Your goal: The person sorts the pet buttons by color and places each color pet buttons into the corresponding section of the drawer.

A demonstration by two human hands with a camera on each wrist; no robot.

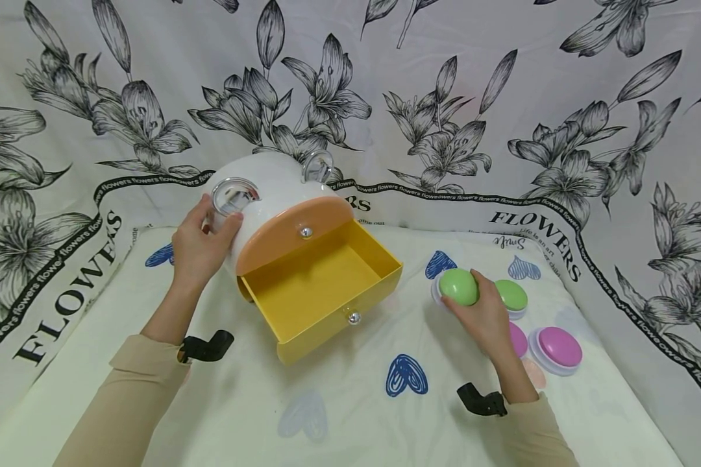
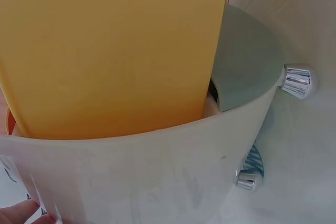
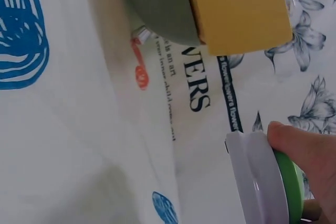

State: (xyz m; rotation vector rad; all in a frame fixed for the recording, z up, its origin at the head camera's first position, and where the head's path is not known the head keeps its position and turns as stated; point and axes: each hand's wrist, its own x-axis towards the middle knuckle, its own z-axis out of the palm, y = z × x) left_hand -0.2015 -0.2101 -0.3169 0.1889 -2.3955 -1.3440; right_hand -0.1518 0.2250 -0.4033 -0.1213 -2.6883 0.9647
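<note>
A white rounded drawer box point(image 1: 263, 175) with an orange upper front stands tilted on the cloth. Its lower yellow drawer point(image 1: 309, 279) is pulled out and has nothing inside. My left hand point(image 1: 201, 243) grips the box's left side beside a clear ring point(image 1: 233, 194), with the thumb on the white shell; some fingers are hidden behind it. To the right of the drawer, my right hand point(image 1: 481, 311) holds a round white-based button with a green top point(image 1: 458, 287), pinched between thumb and fingers. The right wrist view shows its white base point(image 3: 257, 177) tipped on edge.
Close to the right hand lie another green-topped button point(image 1: 511, 295), a partly covered pink one point(image 1: 518, 340) and a magenta one point(image 1: 557, 347). White cloth with blue hearts point(image 1: 406, 375) covers the surface. A flowered curtain point(image 1: 444, 117) rises behind.
</note>
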